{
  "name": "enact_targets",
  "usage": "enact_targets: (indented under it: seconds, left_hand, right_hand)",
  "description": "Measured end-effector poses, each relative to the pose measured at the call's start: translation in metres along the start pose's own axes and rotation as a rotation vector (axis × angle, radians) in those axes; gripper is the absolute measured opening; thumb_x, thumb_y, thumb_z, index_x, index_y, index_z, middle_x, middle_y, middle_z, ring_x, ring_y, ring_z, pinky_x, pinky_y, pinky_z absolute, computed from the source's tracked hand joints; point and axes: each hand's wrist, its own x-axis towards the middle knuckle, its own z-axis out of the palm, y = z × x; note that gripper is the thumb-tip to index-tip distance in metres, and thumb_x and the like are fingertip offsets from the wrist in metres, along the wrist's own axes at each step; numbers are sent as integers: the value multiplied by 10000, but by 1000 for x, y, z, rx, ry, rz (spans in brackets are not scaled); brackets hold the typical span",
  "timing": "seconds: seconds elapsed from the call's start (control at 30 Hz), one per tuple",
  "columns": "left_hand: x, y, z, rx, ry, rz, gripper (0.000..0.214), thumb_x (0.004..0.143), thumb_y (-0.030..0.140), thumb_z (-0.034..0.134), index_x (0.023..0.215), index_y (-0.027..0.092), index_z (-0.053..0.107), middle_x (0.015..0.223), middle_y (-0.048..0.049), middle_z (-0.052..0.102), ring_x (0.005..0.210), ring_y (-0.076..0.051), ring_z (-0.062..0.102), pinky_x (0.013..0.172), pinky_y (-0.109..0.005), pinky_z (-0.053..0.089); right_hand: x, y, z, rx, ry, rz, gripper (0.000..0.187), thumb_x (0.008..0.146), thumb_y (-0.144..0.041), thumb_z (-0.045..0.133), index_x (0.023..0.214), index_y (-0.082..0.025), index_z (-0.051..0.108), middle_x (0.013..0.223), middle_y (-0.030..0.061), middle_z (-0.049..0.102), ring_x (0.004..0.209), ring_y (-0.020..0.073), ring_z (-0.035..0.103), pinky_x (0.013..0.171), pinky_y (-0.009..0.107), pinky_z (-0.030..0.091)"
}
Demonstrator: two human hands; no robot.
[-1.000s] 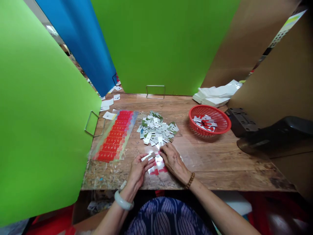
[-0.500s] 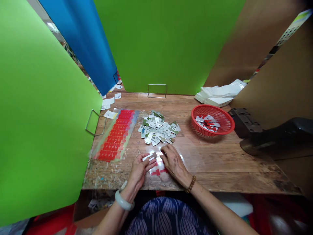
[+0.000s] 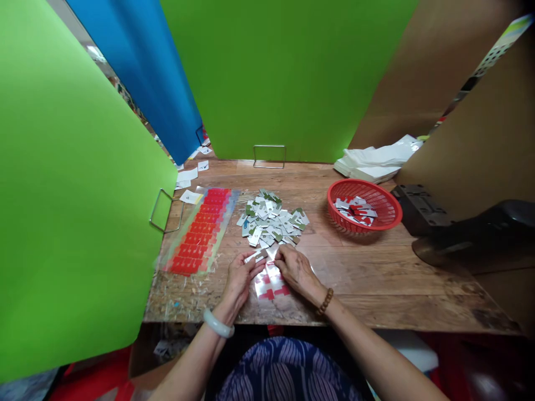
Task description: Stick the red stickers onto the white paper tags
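Just below the frame's centre, the left hand [image 3: 240, 275] pinches a notched metal-looking plate [image 3: 256, 257], probably light, stiff and slick, best held by its long edges; whether the right hand [image 3: 296, 270] grips anything, I cannot tell.

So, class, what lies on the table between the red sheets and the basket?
In the head view, a pile of flat pieces lies between the red sheets and the basket.
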Motion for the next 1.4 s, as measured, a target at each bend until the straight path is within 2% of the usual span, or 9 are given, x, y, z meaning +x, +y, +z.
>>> enact_targets:
  seconds: [0.13, 0.33, 0.5, 0.8, 1.07, 1.2, 1.3, 1.4]
  left_hand:
    - [-1, 0, 0, -21, 6, 2, 144, 761, -3, 537, 851, 109, 527, 843, -106, 677, 721, -141, 677, 705, -239, 542]
    - [-1, 1, 1, -10, 29, -12, 153, 764, -10, 523, 853, 114, 506, 811, -96, 671, 679, -133, 675, 675, -235, 545]
    - [-2, 0, 2, 2, 24, 10, 144, 761, -8, 530, 839, 112, 520, 807, -79, 664, 676, -120, 670, 681, -220, 540]
    - [-3, -1, 4, 9, 21, 13, 150, 750, -15, 541, 829, 112, 541, 808, -74, 671, 665, -113, 667, 668, -205, 533]
    - [-3, 2, 2, 4, 22, 8, 173, 729, -35, 544, 813, 116, 540, 799, -73, 671, 664, -120, 668, 684, -219, 533]
    - [-11, 5, 1, 1, -47, -15, 152, 723, -14, 562, 805, 113, 545, 778, -78, 673, 633, -127, 663, 676, -248, 541]
    - [-24, 8, 1, 5, -125, -55, 146, 724, 6, 575, 816, 114, 541, 757, -71, 674, 600, -121, 657, 654, -239, 545]
    - [-37, 11, 1, 13, -164, -91, 157, 742, 23, 565, 873, 105, 537, 787, -101, 682, 658, -142, 673, 677, -239, 543]
  right_hand:
    - [-7, -2, 1, 66, 76, -43, 101, 790, -111, 466, 839, -182, 518, 857, 46, 515, 774, 162, 475, 676, 254, 351]
    - [-5, -5, 2, 74, 90, 38, 109, 781, -100, 449, 729, -182, 498, 751, 12, 488, 692, 143, 464, 634, 241, 340]
    - [-6, -8, 3, 60, 131, 43, 135, 806, -108, 403, 716, -184, 469, 748, 20, 491, 710, 152, 464, 648, 252, 339]
    - [-13, 3, 2, 298, 12, -9, 89, 797, -161, 457, 717, -190, 483, 740, 0, 511, 713, 145, 479, 662, 255, 360]
    - [-17, 3, -1, 574, -39, 101, 145, 828, -308, 467, 756, -185, 492, 695, -29, 479, 637, 115, 436, 579, 220, 351]
    - [-20, -4, -4, 621, 24, 83, 92, 766, -263, 549, 784, -181, 512, 725, -24, 510, 666, 115, 463, 610, 222, 373]
    - [-23, -12, -9, 603, 75, 70, 46, 764, -218, 532, 757, -179, 508, 707, -24, 514, 662, 115, 473, 614, 225, 380]
    - [-26, -21, -16, 552, 111, 62, 34, 772, -198, 507, 744, -179, 509, 695, -23, 522, 647, 115, 480, 613, 229, 386]
